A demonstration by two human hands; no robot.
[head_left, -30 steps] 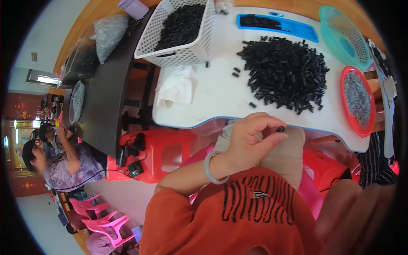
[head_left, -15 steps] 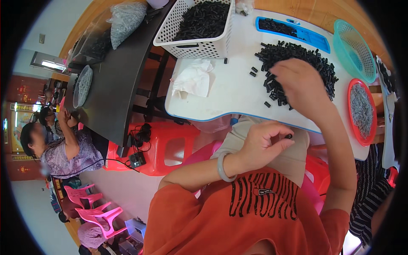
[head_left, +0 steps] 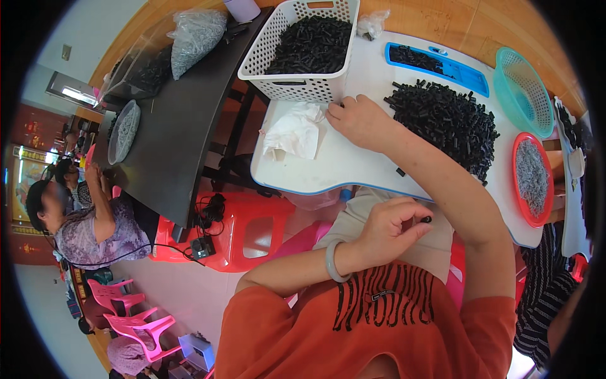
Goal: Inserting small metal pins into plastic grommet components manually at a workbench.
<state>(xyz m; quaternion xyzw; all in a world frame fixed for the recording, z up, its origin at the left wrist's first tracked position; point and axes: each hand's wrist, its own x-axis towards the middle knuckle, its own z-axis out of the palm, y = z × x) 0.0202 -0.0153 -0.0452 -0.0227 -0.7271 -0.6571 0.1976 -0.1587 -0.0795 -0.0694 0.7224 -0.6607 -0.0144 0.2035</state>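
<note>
My left hand point(head_left: 394, 230) is closed in a pinch above my lap, with a small black tube point(head_left: 427, 219) held between thumb and forefinger. My right hand point(head_left: 363, 123) has its fingers curled on the white table beside the perforated basket's foot. At its fingertips lies a lone black tube point(head_left: 341, 105), mostly covered by the fingers. Right of that hand spreads a large heap of black tubes point(head_left: 445, 123), which the right forearm partly crosses. Many more dark pieces fill the white basket point(head_left: 303, 88).
A crumpled white tissue point(head_left: 293, 132) lies left of my right hand. Beyond the heap are a blue tray point(head_left: 467, 72), a green colander point(head_left: 524, 95) and a red bowl point(head_left: 521, 211) of small grey parts. Another person point(head_left: 104, 224) sits at the dark table point(head_left: 170, 139) on the left.
My right hand has moved left from the heap to the lone tube by the basket. The left hand keeps its pinch on the tube. The view has shifted slightly.
</note>
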